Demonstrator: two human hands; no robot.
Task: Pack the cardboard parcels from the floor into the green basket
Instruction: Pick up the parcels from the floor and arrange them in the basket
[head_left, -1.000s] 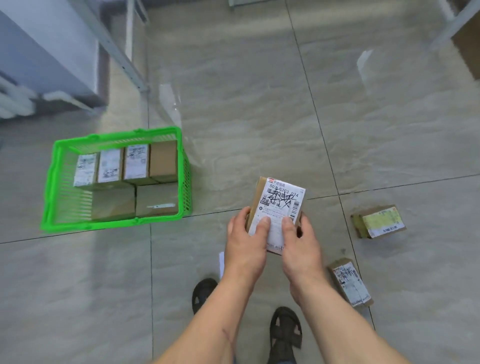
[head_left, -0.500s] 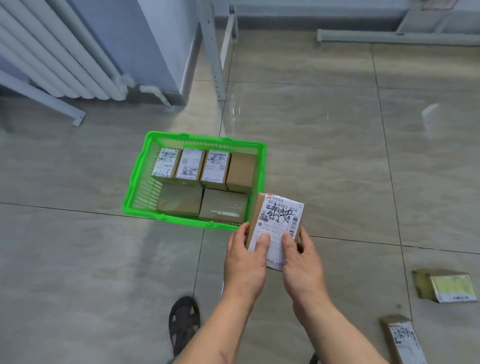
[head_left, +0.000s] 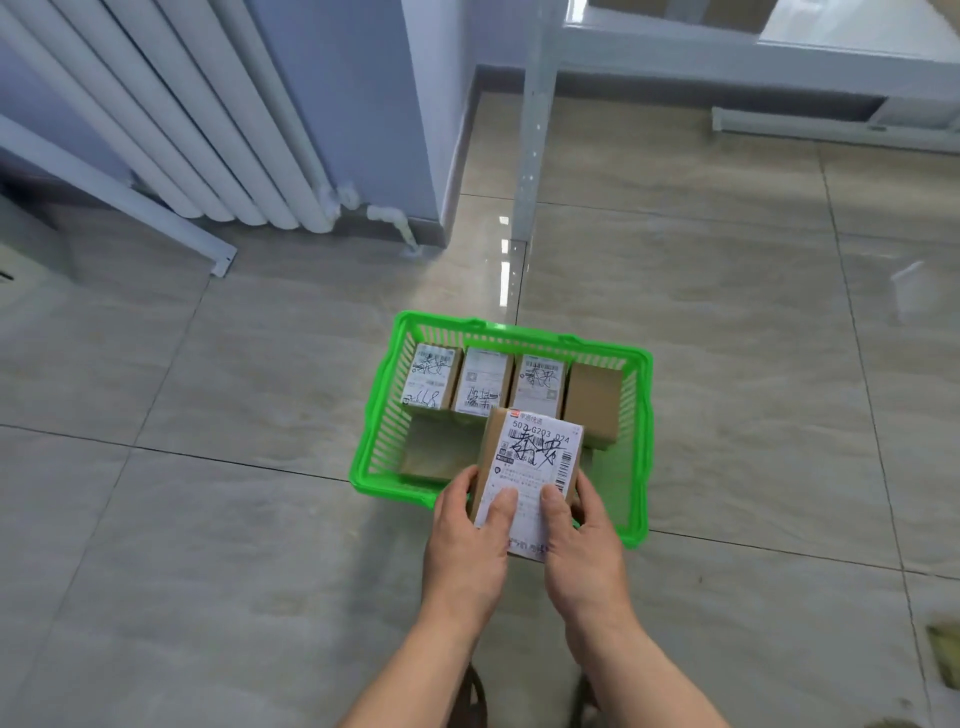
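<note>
Holding one cardboard parcel (head_left: 530, 467) label-up in both hands, over the near edge of the green basket (head_left: 374, 447). Left to right: radiator (head_left: 171, 130) far left by the wall; basket mid-frame on the floor, far row of four packed parcels (head_left: 511, 387), three labelled, one plain on the right, plus a plain one on the near left; left hand (head_left: 467, 540) clasps the parcel's left side, thumb on the label; right hand (head_left: 582, 545) clasps the right side, thumb on the label; another parcel (head_left: 943, 644) at the far right edge of frame, on the floor. Change: a second ago the held parcel was well to the right of the basket, half a second ago at its near right corner, now above it. Judgement: carry is done, lowering into the near row comes next; more floor parcels remain.
</note>
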